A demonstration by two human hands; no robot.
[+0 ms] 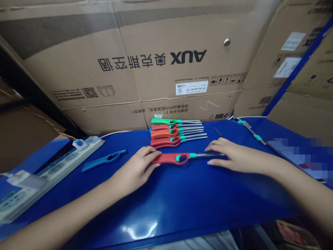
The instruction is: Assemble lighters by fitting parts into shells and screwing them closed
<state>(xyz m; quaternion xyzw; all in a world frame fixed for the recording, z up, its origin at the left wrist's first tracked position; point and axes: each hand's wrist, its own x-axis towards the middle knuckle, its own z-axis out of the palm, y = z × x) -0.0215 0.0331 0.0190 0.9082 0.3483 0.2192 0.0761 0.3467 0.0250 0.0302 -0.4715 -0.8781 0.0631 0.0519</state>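
A red long-nosed gas lighter with green trigger and collar lies level over the blue table. My left hand grips the butt of its handle, thumb below and fingers above. Around the far end of its metal tube, my right hand has thumb and fingers apart; whether a fingertip touches the tube I cannot tell. Behind it several more lighters, among them a green one, an orange one and a red one, lie stacked side by side, tubes pointing right. A blue lighter handle without a tube lies left.
A white power strip with plugs runs along the left edge. Cardboard boxes wall off the back. A metal tube with green fittings and a flat, partly blurred device lie right. A thin dark rod lies behind my right hand.
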